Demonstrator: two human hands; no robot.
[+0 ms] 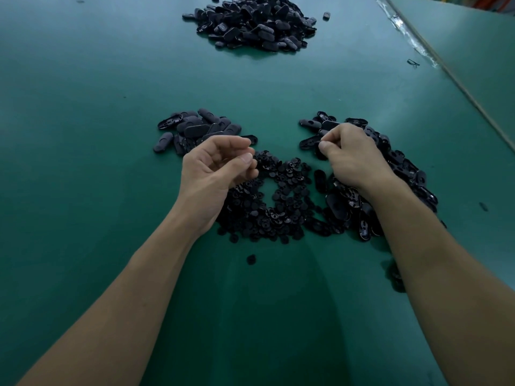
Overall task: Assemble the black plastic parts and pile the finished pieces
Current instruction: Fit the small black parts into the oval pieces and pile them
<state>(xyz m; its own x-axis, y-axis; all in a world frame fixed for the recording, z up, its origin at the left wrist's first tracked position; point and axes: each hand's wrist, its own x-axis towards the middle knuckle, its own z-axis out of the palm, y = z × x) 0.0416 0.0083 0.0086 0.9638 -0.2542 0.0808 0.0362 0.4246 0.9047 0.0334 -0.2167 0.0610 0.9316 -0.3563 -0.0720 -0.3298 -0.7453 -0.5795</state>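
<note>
A pile of small round black parts point(276, 199) lies in the middle of the green table point(83, 135). Black oval shells point(401, 168) are heaped to its right, and a smaller pile of closed oval pieces point(198, 129) sits to the left. My left hand point(214, 174) hovers over the left edge of the round parts, palm turned inward and fingers curled toward the thumb, with nothing visible in it. My right hand point(351, 154) rests on the shell heap, its thumb and curled fingers pinching the end of one oval shell point(309, 142).
A large heap of black oval pieces point(250, 20) sits at the far middle of the table. A single round part point(251, 259) lies loose near me. The table's right edge with a clear plastic strip point(412, 40) runs diagonally at upper right.
</note>
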